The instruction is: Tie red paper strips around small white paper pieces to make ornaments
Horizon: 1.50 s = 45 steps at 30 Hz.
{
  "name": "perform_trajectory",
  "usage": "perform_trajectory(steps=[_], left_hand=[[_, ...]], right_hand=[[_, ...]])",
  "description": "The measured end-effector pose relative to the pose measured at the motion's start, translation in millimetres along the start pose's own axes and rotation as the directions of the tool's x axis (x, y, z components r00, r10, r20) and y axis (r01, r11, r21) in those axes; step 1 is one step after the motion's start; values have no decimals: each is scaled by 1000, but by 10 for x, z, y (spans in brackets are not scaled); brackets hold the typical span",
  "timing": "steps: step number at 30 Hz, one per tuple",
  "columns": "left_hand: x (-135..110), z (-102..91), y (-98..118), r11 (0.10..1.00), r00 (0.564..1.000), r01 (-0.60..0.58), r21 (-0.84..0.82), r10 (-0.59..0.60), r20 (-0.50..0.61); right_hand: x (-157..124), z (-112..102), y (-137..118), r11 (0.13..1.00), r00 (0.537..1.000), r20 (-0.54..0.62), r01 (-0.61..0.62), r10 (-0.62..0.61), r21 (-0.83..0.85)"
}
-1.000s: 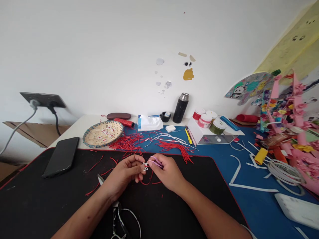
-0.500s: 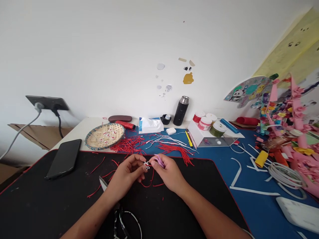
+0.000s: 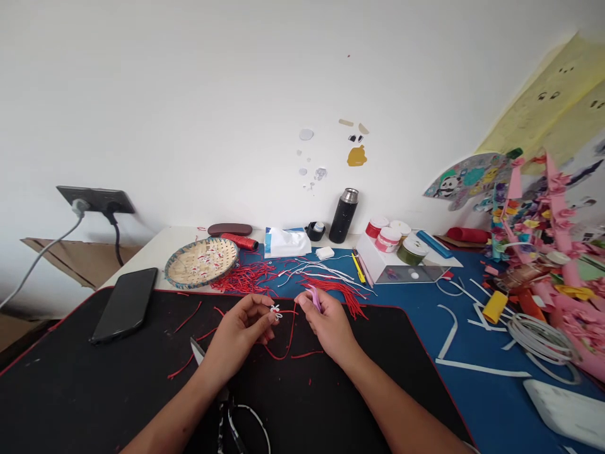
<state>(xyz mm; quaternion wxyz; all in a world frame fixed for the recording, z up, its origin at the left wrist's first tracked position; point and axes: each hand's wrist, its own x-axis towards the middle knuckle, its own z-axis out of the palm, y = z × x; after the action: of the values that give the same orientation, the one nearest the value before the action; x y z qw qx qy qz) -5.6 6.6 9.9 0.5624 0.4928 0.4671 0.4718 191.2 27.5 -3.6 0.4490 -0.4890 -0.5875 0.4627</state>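
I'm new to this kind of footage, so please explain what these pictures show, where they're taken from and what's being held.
There's no machine: these are a person's two bare hands. Every picture comes from one camera worn on that person's head, looking forward and down. The left hand pinches a small white knot. A red cord runs from it toward the right hand, which holds a purple item, mostly hidden. Scissors, partly hidden, lie on the black mat; a phone overlaps its edge. Farther back are a basket and a flask.
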Motion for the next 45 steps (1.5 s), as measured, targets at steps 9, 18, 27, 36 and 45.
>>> perform_trajectory(steps=[9, 18, 27, 36, 45], left_hand=[[-24, 38, -20, 998, 999, -31, 57, 29, 37], [-59, 65, -28, 997, 995, -32, 75, 25, 93], [-67, 78, -42, 995, 991, -52, 80, 41, 128], [-20, 54, -129, 1000, 987, 21, 6, -22, 162], [-2, 52, -161, 997, 987, 62, -38, -56, 151]], right_hand=[[-52, 51, -66, 990, 991, 104, 90, -79, -104], [-68, 63, 4, 993, 987, 139, 88, -76, -84], [-48, 77, 20, 997, 985, 168, 53, -41, -64], [-48, 70, 57, 999, 978, 206, 28, -18, -46], [-44, 74, 69, 999, 979, 204, 8, 2, -47]])
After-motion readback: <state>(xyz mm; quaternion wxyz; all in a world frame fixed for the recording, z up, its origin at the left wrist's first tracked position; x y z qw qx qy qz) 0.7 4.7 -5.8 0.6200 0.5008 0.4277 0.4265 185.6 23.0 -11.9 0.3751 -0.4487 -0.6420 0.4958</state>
